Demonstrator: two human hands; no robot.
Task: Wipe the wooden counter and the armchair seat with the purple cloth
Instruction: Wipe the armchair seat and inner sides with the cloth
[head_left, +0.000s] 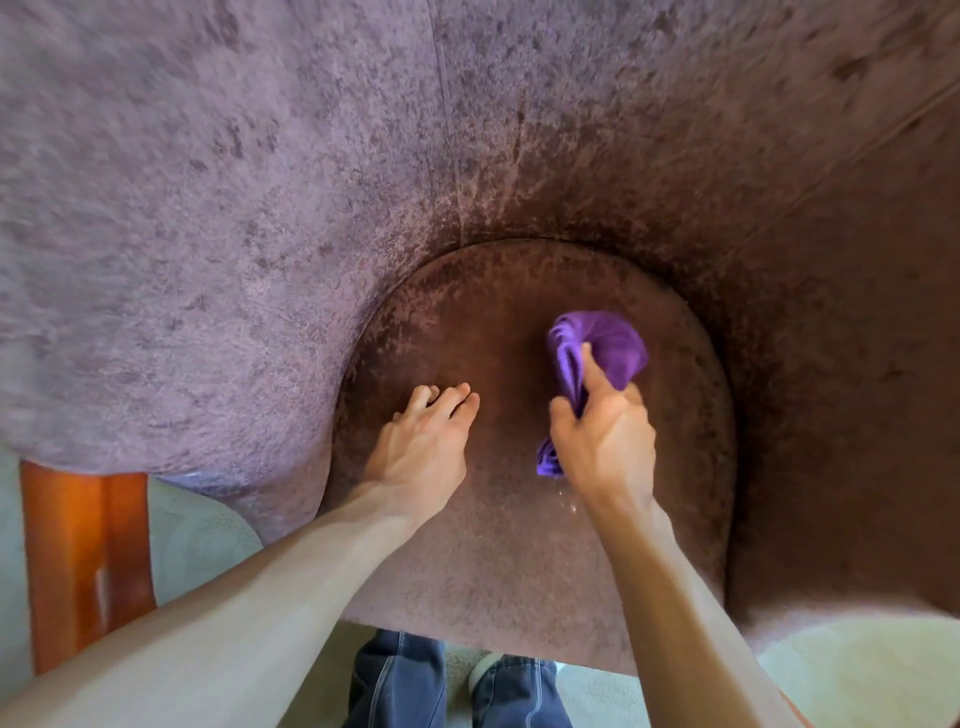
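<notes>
The armchair seat (498, 545) is a rounded cushion of mauve-brown velvet, filling the middle of the view. My right hand (605, 441) grips the bunched purple cloth (602, 353) and holds it down on the seat right of centre; part of the cloth hangs out below my palm. My left hand (423, 447) rests on the seat to the left of the cloth, fingers spread and straight, holding nothing. The wooden counter is out of view.
The chair's tall velvet back and arms (260, 208) curve closely around the seat on the left, far and right sides. An orange wooden piece (78, 561) stands at the lower left on pale carpet (197, 540). My legs and a shoe (488, 675) show below the seat's front edge.
</notes>
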